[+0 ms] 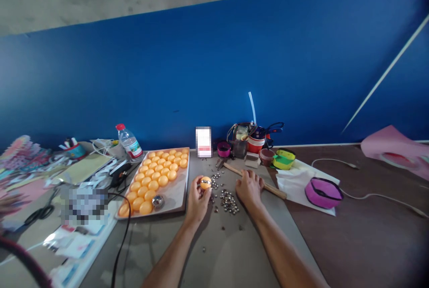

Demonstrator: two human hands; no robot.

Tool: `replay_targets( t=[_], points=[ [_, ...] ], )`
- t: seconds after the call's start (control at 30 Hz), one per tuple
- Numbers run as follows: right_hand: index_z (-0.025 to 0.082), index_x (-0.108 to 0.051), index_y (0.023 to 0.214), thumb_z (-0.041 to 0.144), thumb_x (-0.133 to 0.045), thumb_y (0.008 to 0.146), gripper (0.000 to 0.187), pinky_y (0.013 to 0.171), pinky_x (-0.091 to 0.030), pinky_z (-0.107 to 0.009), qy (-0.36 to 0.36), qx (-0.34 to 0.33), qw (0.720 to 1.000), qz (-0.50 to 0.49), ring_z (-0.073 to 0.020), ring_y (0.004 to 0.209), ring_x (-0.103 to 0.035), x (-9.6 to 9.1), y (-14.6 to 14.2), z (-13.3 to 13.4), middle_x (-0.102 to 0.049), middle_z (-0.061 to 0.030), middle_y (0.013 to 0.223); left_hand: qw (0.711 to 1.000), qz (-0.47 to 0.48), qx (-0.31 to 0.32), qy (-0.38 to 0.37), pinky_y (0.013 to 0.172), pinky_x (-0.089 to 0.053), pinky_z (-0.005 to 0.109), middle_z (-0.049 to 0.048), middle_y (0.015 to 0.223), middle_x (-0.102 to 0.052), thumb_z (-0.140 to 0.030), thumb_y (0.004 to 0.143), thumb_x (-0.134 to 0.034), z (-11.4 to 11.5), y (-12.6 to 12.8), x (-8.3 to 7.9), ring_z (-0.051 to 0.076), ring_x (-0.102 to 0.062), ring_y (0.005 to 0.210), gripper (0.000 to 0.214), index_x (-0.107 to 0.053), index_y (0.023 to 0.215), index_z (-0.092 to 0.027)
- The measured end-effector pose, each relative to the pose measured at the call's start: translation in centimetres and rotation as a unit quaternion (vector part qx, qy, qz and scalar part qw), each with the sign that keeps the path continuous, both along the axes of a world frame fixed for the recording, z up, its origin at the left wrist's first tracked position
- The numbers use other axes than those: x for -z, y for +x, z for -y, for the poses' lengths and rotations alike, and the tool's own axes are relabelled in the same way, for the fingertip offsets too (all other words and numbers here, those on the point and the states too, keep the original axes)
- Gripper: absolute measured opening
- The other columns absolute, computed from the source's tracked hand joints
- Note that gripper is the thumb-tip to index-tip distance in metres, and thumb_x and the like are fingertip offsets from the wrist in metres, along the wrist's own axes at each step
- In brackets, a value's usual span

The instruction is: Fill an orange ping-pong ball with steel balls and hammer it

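Evidently, in the head view, the person's left hand has its thumb and fingers clamped on an orange ball, which is held up off the grey work surface and has a shiny silvery band across its side. The right hand lies palm down over the middle of a wooden-handled hammer; its fingers are bent across the handle, though whether they close tightly around it cannot be told. Between the two hands, small metal pieces lie in a loose heap, with more strewn near the ball and a few stray ones closer to the person. Left of the left hand stands a shallow white tray bearing rows of plain orange balls, with one silvery ball by its near edge. A red-capped bottle stands just behind the tray's left side. Well to the right of the hammer, a purple fabric container sits on white paper.
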State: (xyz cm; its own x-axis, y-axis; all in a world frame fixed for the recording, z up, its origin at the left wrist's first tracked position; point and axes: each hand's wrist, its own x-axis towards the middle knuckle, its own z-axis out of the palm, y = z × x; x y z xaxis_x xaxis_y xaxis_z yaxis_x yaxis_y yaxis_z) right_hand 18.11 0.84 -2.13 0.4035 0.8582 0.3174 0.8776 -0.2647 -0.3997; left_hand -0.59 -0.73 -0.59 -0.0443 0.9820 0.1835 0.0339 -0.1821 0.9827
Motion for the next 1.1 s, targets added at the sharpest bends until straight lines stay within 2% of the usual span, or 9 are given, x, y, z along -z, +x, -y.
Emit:
replay_targets(
  t=[0.13,0.6,0.7,0.87,1.0,1.1],
  points=[
    [0.017,-0.057,0.110,0.019,-0.049,0.077,0.034,0.088,-0.023,-0.038,-0.025,-0.007,1.000,0.017,-0.0270,0.100,-0.048,-0.17,-0.16,0.21,-0.058,-0.0132,0.108,1.000,-0.022,-0.004,0.015,0.083,-0.047,0.033,0.0098,0.107,-0.057,-0.030,0.072,-0.062,-0.08,0.01,0.13,0.019,-0.060,0.093,0.041,-0.050,0.109,-0.017],
    [0.017,-0.056,0.110,0.019,-0.048,0.079,0.032,0.084,-0.026,-0.038,-0.033,-0.002,0.999,0.033,-0.0265,0.097,-0.049,-0.15,-0.13,0.08,-0.057,-0.0125,0.105,0.998,-0.040,-0.036,0.031,0.085,-0.046,0.034,0.0077,0.104,-0.058,-0.028,0.070,-0.065,-0.39,-0.17,0.51,0.019,-0.059,0.093,0.039,-0.052,0.105,-0.018],
    [0.016,-0.058,0.104,0.015,-0.043,0.081,0.028,0.081,-0.026,-0.038,-0.044,0.022,0.998,0.039,-0.0264,0.094,-0.050,-0.44,0.13,0.12,-0.058,-0.0134,0.102,0.997,-0.060,-0.036,0.035,0.087,-0.045,0.035,0.0078,0.104,-0.057,-0.028,0.070,-0.065,-0.30,-0.17,0.39,0.019,-0.058,0.095,0.039,-0.052,0.106,-0.018],
    [0.015,-0.061,0.098,0.014,-0.040,0.083,0.026,0.078,-0.026,-0.036,-0.063,0.021,0.997,0.042,-0.0260,0.094,-0.050,-0.72,0.53,0.26,-0.058,-0.0149,0.100,0.997,-0.044,-0.042,0.039,0.087,-0.046,0.035,0.0085,0.106,-0.058,-0.030,0.068,-0.067,-0.13,-0.13,0.17,0.020,-0.058,0.096,0.041,-0.054,0.105,-0.019],
    [0.017,-0.064,0.094,0.014,-0.040,0.083,0.026,0.078,-0.026,-0.036,-0.058,0.023,0.997,0.044,-0.0254,0.093,-0.049,-0.37,0.71,0.19,-0.059,-0.0134,0.098,0.998,-0.044,-0.027,0.037,0.086,-0.046,0.034,0.0081,0.106,-0.058,-0.030,0.070,-0.066,-0.03,-0.02,0.07,0.019,-0.059,0.095,0.040,-0.053,0.106,-0.018],
    [0.018,-0.063,0.099,0.015,-0.040,0.085,0.027,0.079,-0.026,-0.036,-0.026,0.022,0.998,0.045,-0.0254,0.094,-0.048,-0.13,0.72,0.08,-0.060,-0.0124,0.099,0.999,-0.030,-0.014,0.034,0.084,-0.047,0.033,0.0077,0.104,-0.058,-0.030,0.070,-0.065,0.04,0.08,0.00,0.019,-0.060,0.092,0.040,-0.052,0.106,-0.018]
  ],
)
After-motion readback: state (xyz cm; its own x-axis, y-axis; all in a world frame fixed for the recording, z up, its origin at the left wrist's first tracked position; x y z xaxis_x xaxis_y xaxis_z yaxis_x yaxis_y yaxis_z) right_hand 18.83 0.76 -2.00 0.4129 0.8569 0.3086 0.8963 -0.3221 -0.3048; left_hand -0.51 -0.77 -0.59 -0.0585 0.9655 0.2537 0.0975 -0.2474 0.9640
